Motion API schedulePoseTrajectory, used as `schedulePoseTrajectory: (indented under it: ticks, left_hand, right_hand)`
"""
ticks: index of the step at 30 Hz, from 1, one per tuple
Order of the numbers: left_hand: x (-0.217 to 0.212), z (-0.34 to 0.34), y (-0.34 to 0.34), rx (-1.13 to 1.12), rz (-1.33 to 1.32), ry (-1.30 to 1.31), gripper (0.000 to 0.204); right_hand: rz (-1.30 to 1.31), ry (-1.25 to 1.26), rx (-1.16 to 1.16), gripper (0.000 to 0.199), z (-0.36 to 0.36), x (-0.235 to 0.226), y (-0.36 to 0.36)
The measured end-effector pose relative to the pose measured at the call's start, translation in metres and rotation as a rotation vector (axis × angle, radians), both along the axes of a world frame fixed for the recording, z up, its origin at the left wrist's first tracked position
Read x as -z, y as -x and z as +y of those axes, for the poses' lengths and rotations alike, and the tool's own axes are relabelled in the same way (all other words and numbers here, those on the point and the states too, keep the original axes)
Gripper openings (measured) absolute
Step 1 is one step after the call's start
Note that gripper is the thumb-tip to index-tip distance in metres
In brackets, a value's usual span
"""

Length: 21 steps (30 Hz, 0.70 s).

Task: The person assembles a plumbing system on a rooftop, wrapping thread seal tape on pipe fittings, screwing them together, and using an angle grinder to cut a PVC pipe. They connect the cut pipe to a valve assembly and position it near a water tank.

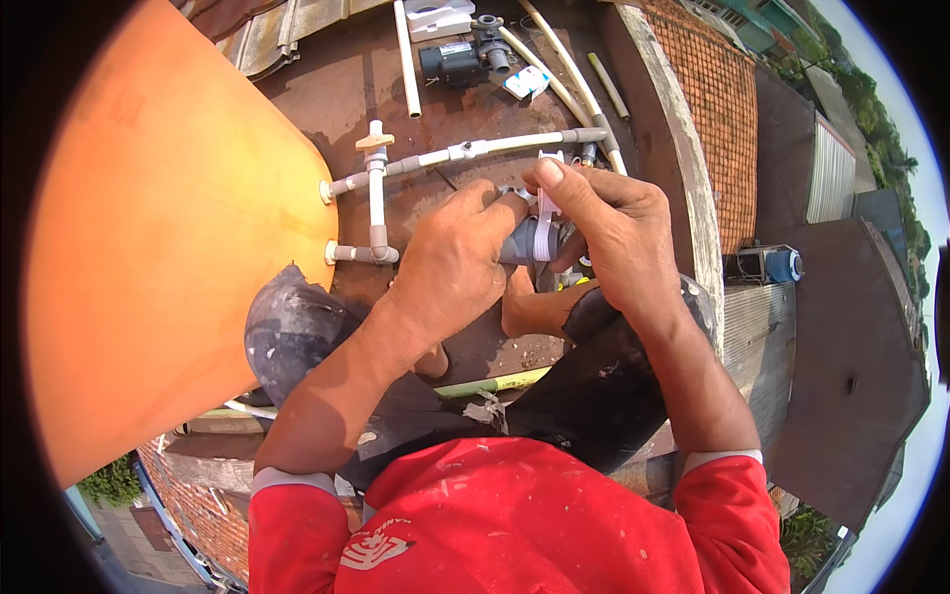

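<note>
Between my knees, my left hand (450,252) is closed around a grey pipe fitting (518,245). White thread seal tape (543,238) is wound around the fitting's right end, and a strip of it runs upward. My right hand (621,223) pinches near a small white tape spool (551,156) at the top of that strip, its thumb on the spool. The right fingers partly hide the fitting's far end. Both hands are close together in front of my red shirt.
A large orange tank (178,228) stands at the left, joined to white pipes (435,155) with a valve (375,144). A black pump (455,62), a white box (439,20) and loose pipes (408,59) lie ahead. A low wall (673,109) edges the right, with tiled roofs (703,119) beyond.
</note>
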<state>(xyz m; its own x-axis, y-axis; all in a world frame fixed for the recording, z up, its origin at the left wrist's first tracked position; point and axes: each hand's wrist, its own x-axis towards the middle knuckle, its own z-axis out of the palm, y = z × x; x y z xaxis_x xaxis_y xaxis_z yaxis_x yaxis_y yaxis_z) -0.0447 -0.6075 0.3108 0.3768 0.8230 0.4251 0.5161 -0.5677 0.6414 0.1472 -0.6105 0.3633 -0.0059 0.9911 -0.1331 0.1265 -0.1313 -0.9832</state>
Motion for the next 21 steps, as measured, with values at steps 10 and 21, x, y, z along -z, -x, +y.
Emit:
schedulePoseTrajectory:
  ticks: [10, 21]
  left_hand:
    - [-0.004, 0.013, 0.018, -0.104, -0.067, 0.065, 0.027]
    - [0.004, 0.011, 0.012, -0.002, 0.164, -0.246, 0.018]
  right_hand:
    - [-0.096, 0.141, -0.229, 0.041, -0.027, 0.037, -0.013]
    - [0.177, -0.287, -0.146, 0.027, -0.032, 0.005, -0.001]
